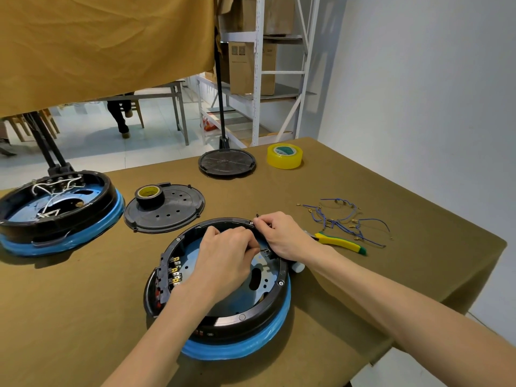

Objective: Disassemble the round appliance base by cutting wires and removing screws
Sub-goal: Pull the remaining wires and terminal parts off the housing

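Note:
The round appliance base (240, 319), black with a blue wrapped rim, lies open side up in front of me. Brass terminals (176, 270) show on its left inner wall. My left hand (226, 255) reaches inside the base, fingers curled round a small part near the right inner wall. My right hand (284, 236) rests on the upper right rim and pinches a small dark piece there. What exactly each hand holds is hidden by the fingers. Yellow-green pliers (339, 243) lie on the cloth just right of my right hand.
A second base (55, 216) with white wires sits at the left. A black cover plate (167, 212) carries a roll of black tape (148, 194). Another round plate (226, 162) and yellow tape (284, 156) stand farther back. Cut blue wires (343, 219) lie at the right.

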`<action>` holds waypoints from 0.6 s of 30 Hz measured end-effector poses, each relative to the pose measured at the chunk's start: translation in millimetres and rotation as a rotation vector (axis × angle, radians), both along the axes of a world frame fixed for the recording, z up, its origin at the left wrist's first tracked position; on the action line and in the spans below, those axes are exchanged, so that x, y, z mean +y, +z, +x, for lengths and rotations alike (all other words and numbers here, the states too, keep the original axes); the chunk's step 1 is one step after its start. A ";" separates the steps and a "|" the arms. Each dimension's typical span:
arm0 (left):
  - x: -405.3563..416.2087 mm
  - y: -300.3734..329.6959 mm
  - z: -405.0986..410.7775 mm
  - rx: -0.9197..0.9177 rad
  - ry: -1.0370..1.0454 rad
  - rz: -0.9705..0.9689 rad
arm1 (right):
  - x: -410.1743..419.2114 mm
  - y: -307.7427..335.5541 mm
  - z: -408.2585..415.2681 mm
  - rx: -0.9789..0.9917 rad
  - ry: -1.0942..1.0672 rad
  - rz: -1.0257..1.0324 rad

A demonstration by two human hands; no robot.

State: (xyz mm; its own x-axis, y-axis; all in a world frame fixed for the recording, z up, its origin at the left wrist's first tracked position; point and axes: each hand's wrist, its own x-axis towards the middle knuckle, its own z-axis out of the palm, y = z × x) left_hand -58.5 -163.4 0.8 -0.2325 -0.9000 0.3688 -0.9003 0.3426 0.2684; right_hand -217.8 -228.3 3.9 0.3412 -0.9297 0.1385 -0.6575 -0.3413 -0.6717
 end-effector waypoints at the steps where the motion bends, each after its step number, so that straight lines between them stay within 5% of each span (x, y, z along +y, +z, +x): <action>1: -1.0 0.1 0.7 0.006 0.002 0.014 | 0.2 0.1 0.3 0.000 0.000 0.001; 18: -0.6 -1.1 -1.4 -0.039 0.006 -0.011 | 0.3 -0.7 0.0 0.006 0.000 -0.005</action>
State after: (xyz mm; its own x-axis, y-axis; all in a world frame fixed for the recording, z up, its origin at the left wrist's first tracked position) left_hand -59.9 -164.0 -0.4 -0.2417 -0.8972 0.3697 -0.9122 0.3400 0.2288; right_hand -217.7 -228.0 3.2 0.3424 -0.9288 0.1416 -0.6611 -0.3452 -0.6661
